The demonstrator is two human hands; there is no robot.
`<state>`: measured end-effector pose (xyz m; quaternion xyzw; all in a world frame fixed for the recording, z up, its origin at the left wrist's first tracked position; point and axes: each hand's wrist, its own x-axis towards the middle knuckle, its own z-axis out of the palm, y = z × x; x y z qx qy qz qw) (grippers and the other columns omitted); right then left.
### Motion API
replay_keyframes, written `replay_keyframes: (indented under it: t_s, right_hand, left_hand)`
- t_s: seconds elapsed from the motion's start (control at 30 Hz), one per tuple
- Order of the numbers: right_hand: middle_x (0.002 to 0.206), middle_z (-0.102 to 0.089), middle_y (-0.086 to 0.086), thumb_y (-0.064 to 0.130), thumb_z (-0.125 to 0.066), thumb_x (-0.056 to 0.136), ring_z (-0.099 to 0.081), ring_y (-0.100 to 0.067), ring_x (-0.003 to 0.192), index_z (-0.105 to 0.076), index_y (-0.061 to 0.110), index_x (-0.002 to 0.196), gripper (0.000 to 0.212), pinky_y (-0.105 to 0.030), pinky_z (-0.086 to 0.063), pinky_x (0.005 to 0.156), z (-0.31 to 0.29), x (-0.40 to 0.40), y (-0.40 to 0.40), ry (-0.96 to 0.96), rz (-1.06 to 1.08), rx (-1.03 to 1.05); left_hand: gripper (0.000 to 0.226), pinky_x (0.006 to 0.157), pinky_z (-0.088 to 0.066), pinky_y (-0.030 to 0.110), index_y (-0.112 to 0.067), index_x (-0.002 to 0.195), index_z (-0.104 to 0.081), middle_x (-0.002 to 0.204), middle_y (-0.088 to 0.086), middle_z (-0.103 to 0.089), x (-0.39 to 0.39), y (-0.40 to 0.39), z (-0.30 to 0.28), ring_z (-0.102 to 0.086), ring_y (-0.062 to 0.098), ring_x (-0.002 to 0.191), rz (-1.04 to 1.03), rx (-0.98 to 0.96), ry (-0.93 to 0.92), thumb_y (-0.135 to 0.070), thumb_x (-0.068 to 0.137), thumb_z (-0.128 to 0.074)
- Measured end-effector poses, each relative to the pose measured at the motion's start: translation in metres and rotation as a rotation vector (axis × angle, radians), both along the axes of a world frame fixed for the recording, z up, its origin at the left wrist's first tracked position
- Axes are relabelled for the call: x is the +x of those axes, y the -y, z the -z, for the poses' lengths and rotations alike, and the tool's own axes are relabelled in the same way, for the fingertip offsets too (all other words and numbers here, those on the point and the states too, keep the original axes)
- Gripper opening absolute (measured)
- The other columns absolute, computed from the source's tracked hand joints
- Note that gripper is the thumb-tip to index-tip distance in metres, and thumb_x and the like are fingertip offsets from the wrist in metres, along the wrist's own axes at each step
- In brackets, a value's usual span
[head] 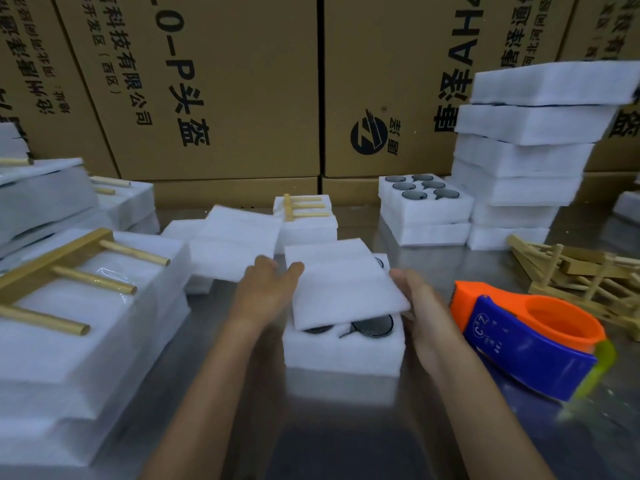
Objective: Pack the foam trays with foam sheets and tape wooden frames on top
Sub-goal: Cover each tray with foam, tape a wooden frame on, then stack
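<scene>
Two bare hands meet over a white foam tray (pixel 343 351) on the metal table (pixel 346 445). The left hand (pixel 266 289) lies with straight, relaxed fingers touching the left edge of a foam sheet (pixel 346 282); the right hand (pixel 420 306) is at the sheet's right edge, fingers extended along it, though whether any curl beneath the sheet cannot be told. The sheet sits tilted on the tray, between the two sets of fingertips, leaving dark round items (pixel 372 325) in the tray's near pockets uncovered. Just beyond the left fingertips lie loose foam sheets (pixel 235 244); to that hand's left stands a packed tray carrying a wooden frame (pixel 62 268) under clear tape. Right of the right hand rests an orange and blue tape dispenser (pixel 530 341), with a heap of wooden frames (pixel 581 271) beyond it.
</scene>
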<state>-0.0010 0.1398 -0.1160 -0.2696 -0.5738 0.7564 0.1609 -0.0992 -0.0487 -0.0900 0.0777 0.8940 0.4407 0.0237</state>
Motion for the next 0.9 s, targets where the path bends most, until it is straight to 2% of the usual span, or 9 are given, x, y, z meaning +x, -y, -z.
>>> replay_keyframes:
  t_s: [0.1,0.2,0.3,0.4,0.53,0.63,0.7,0.83,0.9]
  right_hand:
    - [0.098,-0.073,0.003,0.014,-0.065,0.081,-0.068,-0.015,0.090,-0.072,0.028,0.103,0.027,-0.024,-0.052,0.064,0.000,0.000,-0.002,0.008,-0.021,0.086]
    - [0.095,-0.072,0.000,0.004,-0.061,0.073,-0.067,-0.020,0.088,-0.071,0.022,0.103,0.036,-0.027,-0.053,0.062,0.000,0.000,-0.005,0.020,-0.046,0.091]
    - [0.065,-0.058,0.000,0.008,-0.058,0.074,-0.048,-0.022,0.064,-0.060,0.013,0.077,0.006,-0.028,-0.038,0.056,-0.001,-0.002,-0.007,0.051,-0.022,0.097]
    - [0.075,-0.058,0.000,0.019,-0.061,0.084,-0.052,-0.019,0.073,-0.059,0.014,0.080,0.006,-0.030,-0.043,0.068,-0.002,0.000,-0.004,0.044,0.089,0.259]
    - [0.093,-0.067,-0.001,0.021,-0.057,0.088,-0.060,-0.021,0.091,-0.060,0.020,0.079,0.010,-0.037,-0.050,0.083,-0.013,0.009,-0.001,-0.018,0.304,0.665]
    - [0.095,-0.067,0.001,0.025,-0.055,0.088,-0.060,-0.022,0.091,-0.060,0.023,0.081,0.008,-0.039,-0.051,0.082,-0.018,0.013,-0.007,-0.044,0.403,0.709]
    - [0.086,-0.067,0.004,0.025,-0.054,0.088,-0.060,-0.019,0.084,-0.060,0.022,0.080,0.011,-0.034,-0.049,0.073,-0.017,0.014,-0.011,-0.055,0.420,0.687]
    - [0.078,-0.061,0.010,0.024,-0.056,0.090,-0.058,-0.015,0.080,-0.058,0.021,0.078,0.012,-0.028,-0.040,0.066,-0.006,0.006,-0.011,0.039,0.236,0.640]
    - [0.076,-0.061,0.009,0.020,-0.058,0.090,-0.059,-0.016,0.082,-0.059,0.020,0.078,0.011,-0.026,-0.040,0.068,-0.002,0.004,-0.009,0.057,0.192,0.705]
  left_hand:
    - [0.028,0.078,-0.046,0.030,-0.022,0.087,-0.056,0.095,-0.005,-0.061,-0.004,0.000,0.007,-0.060,0.014,0.091,0.199,0.104,0.196,-0.048,0.095,-0.055]
    - [0.012,0.070,-0.048,0.019,-0.032,0.103,-0.061,0.102,-0.015,-0.067,-0.001,-0.004,0.010,-0.064,0.004,0.093,0.294,0.245,0.253,-0.032,0.100,-0.050]
    - [0.016,0.068,-0.043,0.023,-0.028,0.099,-0.061,0.100,-0.012,-0.063,0.001,-0.008,0.006,-0.060,0.007,0.089,0.251,0.217,0.265,-0.029,0.098,-0.045]
    - [0.015,0.068,-0.040,0.027,-0.021,0.087,-0.057,0.094,-0.005,-0.060,0.002,-0.011,0.006,-0.055,0.014,0.082,0.199,0.204,0.293,-0.027,0.094,-0.045]
    - [0.021,0.093,-0.052,0.038,-0.018,0.105,-0.061,0.108,0.003,-0.067,0.007,-0.013,0.007,-0.063,0.024,0.102,0.188,0.311,0.351,-0.023,0.093,-0.045]
    - [0.025,0.099,-0.051,0.043,-0.014,0.114,-0.061,0.115,0.009,-0.067,0.008,-0.014,0.005,-0.064,0.028,0.108,0.196,0.310,0.382,-0.019,0.094,-0.046]
    - [0.023,0.092,-0.054,0.037,-0.012,0.113,-0.062,0.115,0.010,-0.068,0.010,-0.015,0.003,-0.066,0.026,0.106,0.243,0.331,0.419,-0.013,0.095,-0.047]
    - [0.013,0.056,-0.052,0.021,-0.018,0.097,-0.061,0.093,-0.001,-0.069,0.017,-0.021,0.001,-0.066,0.015,0.083,0.246,0.343,0.411,-0.013,0.094,-0.049]
    - [0.018,0.059,-0.051,0.024,-0.016,0.109,-0.057,0.098,-0.001,-0.064,0.020,-0.023,0.002,-0.063,0.016,0.087,0.199,0.343,0.397,-0.024,0.094,-0.051]
